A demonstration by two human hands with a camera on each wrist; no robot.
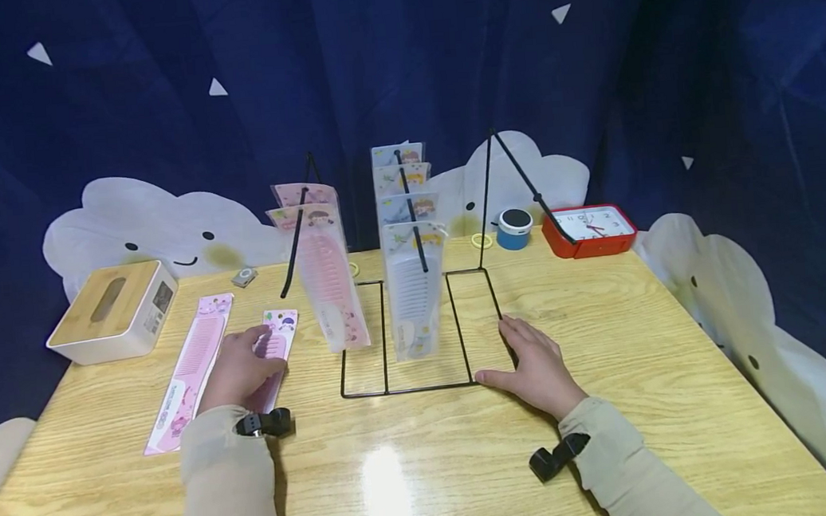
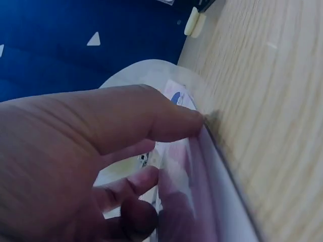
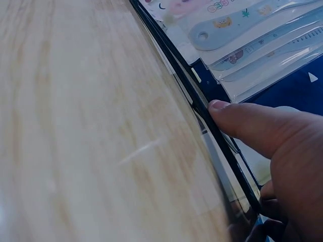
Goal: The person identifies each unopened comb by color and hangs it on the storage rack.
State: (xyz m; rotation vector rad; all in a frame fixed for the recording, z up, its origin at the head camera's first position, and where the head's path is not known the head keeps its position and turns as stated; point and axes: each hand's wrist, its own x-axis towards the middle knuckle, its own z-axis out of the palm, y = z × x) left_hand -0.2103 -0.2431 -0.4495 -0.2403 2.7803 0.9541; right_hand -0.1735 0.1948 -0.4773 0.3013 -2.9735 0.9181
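My left hand is over a packaged pink comb lying on the table, thumb at one long edge and fingers at the other. In the left wrist view the thumb touches the package's edge, gripping across its width. My right hand rests at the front right corner of a black wire display rack, its thumb touching the front bar and its fingers spread along the side. Packaged pink combs hang on the rack's left hook, and several packaged blue combs on the middle hook.
Left of my left hand lies a longer packaged pink comb. A white tissue box with a wooden lid and a small grey clip-on device sit behind. At the back right stand a blue-and-white round speaker and a red clock.
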